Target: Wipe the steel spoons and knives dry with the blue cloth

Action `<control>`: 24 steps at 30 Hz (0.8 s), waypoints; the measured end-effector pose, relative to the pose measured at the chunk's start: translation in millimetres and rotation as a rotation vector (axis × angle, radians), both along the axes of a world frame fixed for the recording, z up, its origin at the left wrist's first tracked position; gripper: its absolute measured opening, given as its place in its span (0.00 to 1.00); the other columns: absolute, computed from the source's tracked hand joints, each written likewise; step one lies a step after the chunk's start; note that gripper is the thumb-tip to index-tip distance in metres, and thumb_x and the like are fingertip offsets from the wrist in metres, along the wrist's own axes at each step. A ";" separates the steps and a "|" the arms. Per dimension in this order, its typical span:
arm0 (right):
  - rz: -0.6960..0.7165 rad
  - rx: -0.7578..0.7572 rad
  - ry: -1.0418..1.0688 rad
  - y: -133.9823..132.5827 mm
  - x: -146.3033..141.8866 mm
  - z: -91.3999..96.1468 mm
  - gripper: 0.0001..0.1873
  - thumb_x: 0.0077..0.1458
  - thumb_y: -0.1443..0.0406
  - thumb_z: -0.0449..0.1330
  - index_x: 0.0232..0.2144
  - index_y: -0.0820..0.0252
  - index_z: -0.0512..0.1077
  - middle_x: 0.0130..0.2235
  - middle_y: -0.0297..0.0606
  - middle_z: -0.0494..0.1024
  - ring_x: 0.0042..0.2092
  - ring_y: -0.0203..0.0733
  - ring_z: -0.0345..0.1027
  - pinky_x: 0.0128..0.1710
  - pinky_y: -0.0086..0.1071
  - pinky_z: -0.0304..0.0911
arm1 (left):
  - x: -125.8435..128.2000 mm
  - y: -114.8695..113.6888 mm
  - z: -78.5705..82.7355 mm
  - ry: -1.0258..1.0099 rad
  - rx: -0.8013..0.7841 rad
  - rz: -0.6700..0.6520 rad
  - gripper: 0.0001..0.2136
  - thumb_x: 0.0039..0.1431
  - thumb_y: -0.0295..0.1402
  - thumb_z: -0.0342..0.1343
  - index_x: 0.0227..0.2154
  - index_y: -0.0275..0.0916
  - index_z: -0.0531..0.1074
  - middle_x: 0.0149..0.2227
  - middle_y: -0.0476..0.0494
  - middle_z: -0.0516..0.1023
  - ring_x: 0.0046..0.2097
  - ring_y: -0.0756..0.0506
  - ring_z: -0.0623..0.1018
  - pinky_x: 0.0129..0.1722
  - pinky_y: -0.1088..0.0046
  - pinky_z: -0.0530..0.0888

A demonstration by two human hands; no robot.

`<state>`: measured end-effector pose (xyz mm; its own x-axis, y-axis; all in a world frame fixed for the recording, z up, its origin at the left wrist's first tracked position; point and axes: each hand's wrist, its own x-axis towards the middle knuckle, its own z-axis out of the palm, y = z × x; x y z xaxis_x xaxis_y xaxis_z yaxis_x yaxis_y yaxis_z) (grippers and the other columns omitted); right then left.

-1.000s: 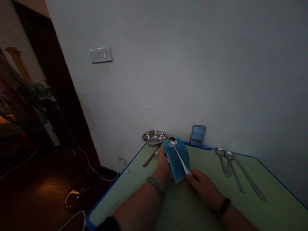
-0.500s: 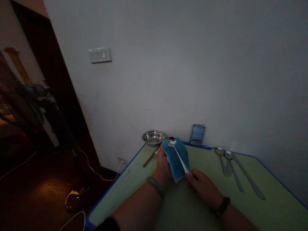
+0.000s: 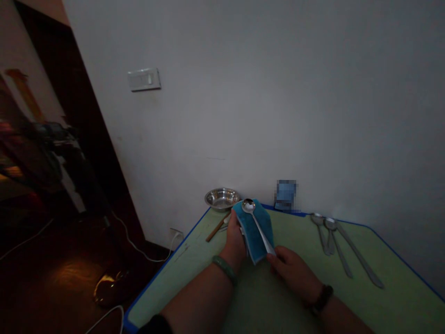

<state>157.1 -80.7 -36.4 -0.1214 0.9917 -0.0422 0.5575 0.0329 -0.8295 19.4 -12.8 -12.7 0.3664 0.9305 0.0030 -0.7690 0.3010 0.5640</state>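
Spread across my left hand (image 3: 236, 239) is a blue cloth (image 3: 263, 227), held from beneath at its left side. A shiny metal spoon (image 3: 260, 227) lies over the cloth, its bowl near the far edge and its handle slanting down to the right. My right hand (image 3: 292, 269) pinches the end of that handle between thumb and fingers. The left fingers are mostly hidden under the cloth. Just beyond my left hand stands a round steel bowl (image 3: 222, 199). A brown stick-like handle (image 3: 217, 228) and some thin metal pieces lie beside that hand.
Several metal spoons and ladles (image 3: 342, 250) lie at the right of the green table (image 3: 389, 241), which has a blue edge. A blurred-out blue object (image 3: 285, 195) stands against the wall. A fan stand (image 3: 100, 199) and cords are on the floor at left.
Almost nothing differs. My right hand and the spoon handle have shifted very slightly; the cloth and my left hand keep their places.
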 end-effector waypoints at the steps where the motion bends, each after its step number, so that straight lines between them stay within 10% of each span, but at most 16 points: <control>1: 0.001 -0.001 0.005 0.0 0.1 -0.3 0.18 0.50 0.51 0.47 0.25 0.60 0.64 0.23 0.31 0.67 0.25 0.33 0.59 0.24 0.25 0.53 | 0.1 0.0 0.1 -0.007 0.006 -0.002 0.27 0.47 0.51 0.47 0.37 0.31 0.71 0.32 0.36 0.77 0.37 0.37 0.75 0.42 0.58 0.67; 24: -0.017 -0.031 0.082 -1.6 -1.5 5.9 0.14 0.48 0.54 0.51 0.25 0.60 0.64 0.23 0.31 0.66 0.26 0.34 0.59 0.25 0.26 0.54 | -0.3 -1.6 4.3 -0.029 0.008 -0.004 0.27 0.46 0.52 0.46 0.35 0.31 0.72 0.31 0.37 0.77 0.35 0.38 0.75 0.41 0.57 0.67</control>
